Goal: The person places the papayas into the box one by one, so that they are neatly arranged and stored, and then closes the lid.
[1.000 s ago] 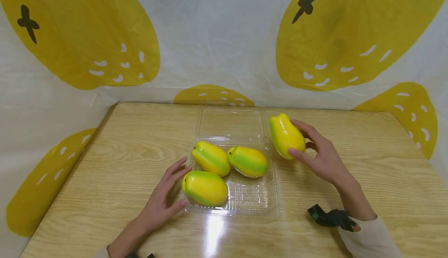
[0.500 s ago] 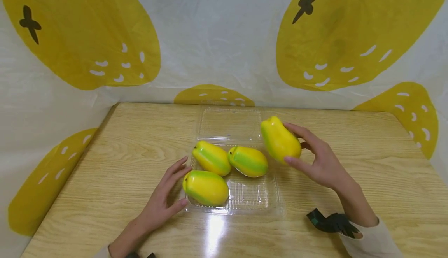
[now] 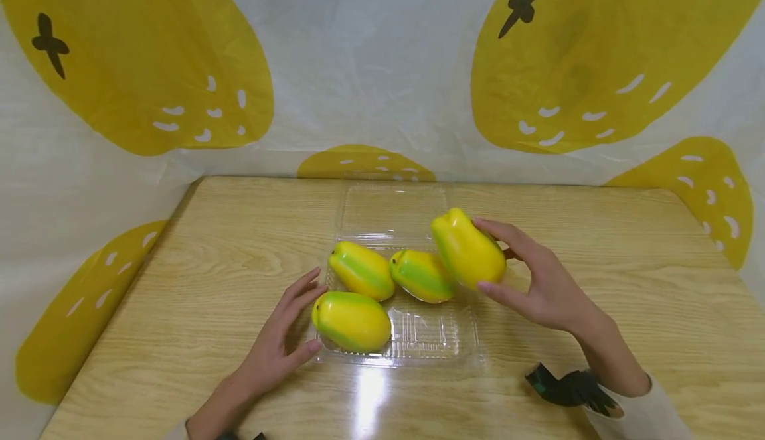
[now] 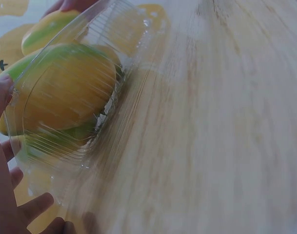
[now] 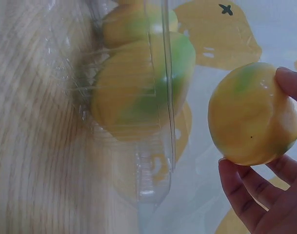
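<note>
A clear plastic clamshell tray (image 3: 442, 344) lies open on the wooden table (image 3: 597, 261), its lid (image 3: 391, 209) folded back. Three yellow-green mangoes rest in it: a near one (image 3: 351, 321), a far left one (image 3: 361, 269) and a far middle one (image 3: 420, 275). My right hand (image 3: 540, 287) grips a fourth mango (image 3: 468, 249) just above the tray's far right corner; the right wrist view shows this mango (image 5: 253, 114) pinched between fingers and thumb. My left hand (image 3: 281, 337) rests with relaxed fingers against the tray's left edge (image 4: 55, 161), beside the near mango (image 4: 65, 92).
A white backdrop with large yellow fruit prints (image 3: 592, 55) stands behind and beside the table. A black strap (image 3: 568, 387) sits at my right wrist. Bare wood lies to the left (image 3: 197, 274) and right of the tray.
My right hand has carried the fourth mango leftward and slightly down, from beside the tray to over its far right corner. The left hand has stayed put.
</note>
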A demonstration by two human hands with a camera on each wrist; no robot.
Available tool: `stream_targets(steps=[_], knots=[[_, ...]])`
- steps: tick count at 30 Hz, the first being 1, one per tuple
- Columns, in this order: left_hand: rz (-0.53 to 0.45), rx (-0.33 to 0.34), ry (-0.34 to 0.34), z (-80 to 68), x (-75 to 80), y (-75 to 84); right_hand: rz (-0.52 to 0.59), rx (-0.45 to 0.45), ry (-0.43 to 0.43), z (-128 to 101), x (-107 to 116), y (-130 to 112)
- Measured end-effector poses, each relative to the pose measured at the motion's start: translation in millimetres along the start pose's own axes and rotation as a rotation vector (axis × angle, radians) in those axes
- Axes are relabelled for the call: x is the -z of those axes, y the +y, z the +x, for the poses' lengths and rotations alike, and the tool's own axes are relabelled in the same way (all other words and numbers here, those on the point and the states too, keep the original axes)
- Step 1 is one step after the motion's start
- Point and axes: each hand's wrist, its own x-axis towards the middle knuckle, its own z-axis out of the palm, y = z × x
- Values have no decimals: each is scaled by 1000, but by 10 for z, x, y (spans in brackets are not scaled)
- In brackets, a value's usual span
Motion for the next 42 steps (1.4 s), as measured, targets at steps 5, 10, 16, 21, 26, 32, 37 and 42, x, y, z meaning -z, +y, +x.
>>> stream_targets(steps=[5, 10, 16, 21, 26, 32, 37, 42], knots=[[-4, -4, 2, -5, -4, -10, 38, 67, 1, 46, -8, -232], [-3, -17, 8, -7, -5, -21, 68, 142, 8, 76, -37, -388], [2, -13, 6, -9, 1, -19, 115, 201, -4, 65, -118, -433], [3, -2, -2, -11, 1, -6, 139, 267, -17, 57, -198, -462], [-4, -6, 0, -5, -2, 1, 122, 345, -22, 46, -278, -457], [-10, -6, 0, -10, -3, 2, 99, 387, -30, 20, -353, -445], [-8, -8, 1, -12, 0, 7, 72, 414, -33, 3, -399, -411], [-5, -17, 3, -19, -4, -14, 48, 422, -41, -31, -453, -352]])
